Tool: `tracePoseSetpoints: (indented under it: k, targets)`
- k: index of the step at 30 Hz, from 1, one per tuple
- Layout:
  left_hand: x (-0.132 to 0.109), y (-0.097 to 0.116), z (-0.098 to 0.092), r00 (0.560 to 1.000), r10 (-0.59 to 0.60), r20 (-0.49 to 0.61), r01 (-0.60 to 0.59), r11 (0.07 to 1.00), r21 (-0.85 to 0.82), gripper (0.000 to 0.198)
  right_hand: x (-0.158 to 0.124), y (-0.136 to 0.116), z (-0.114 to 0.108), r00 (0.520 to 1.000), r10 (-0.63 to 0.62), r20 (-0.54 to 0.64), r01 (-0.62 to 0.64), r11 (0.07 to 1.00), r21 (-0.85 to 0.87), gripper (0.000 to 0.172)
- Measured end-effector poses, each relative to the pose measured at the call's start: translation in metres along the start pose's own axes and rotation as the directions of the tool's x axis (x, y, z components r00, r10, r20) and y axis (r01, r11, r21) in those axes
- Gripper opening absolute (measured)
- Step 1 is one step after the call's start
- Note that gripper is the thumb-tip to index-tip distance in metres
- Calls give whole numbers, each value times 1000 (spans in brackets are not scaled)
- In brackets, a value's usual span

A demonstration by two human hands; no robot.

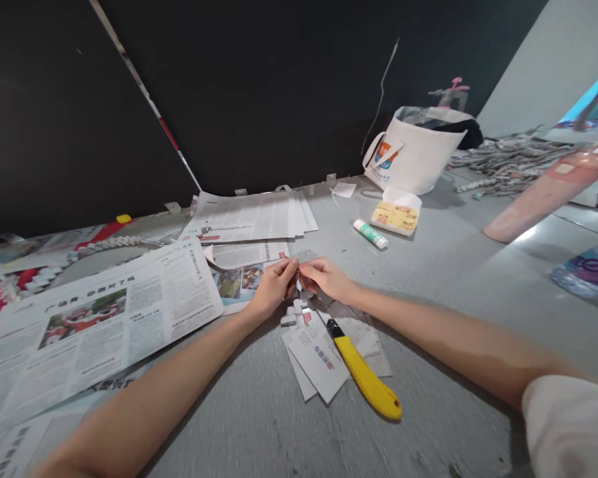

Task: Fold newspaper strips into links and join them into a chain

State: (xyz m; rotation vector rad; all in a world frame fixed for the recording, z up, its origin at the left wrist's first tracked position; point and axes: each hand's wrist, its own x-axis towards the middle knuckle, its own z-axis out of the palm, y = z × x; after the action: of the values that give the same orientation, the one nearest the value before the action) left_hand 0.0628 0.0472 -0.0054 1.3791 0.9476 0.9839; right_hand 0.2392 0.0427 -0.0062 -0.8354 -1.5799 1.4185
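Note:
My left hand [277, 287] and my right hand [327, 279] meet at the middle of the table, fingertips pinched close together. Between them they hold a short chain of folded newspaper [296, 309], its grey-white links hanging below the fingers. The exact link in the pinch is hidden. Beneath the chain lie several cut newspaper pieces [323, 362], fanned out and overlapping. A yellow utility knife [369, 380] rests partly on these pieces, its dark tip pointing toward my right hand.
Newspaper sheets [164, 312] cover the left side, with a stack [249, 216] behind. A long folded-paper chain [114, 244] lies far left. Right of centre are a glue stick [371, 234], tissue pack [397, 214] and white bag [413, 153]. A pink bottle [543, 196] stands farther right.

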Motion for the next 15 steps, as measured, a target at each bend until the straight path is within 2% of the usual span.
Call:
tracePoseSetpoints:
  k: [2,8,15]
  targets:
    - [-1,0,0,1000,1,29,-2,999,32,58,0,2,0,1000,-8,17,9,1000,-7,61]
    - [0,2,1,1000,-30,3,30,999,-15,60,-2,3,-1,1000,3,30,-1,999,-50,63]
    - [2,-1,-1,996,-58,-63,48,987,-153,57,0,2,-1,999,43,-22,-43,999,-23,62]
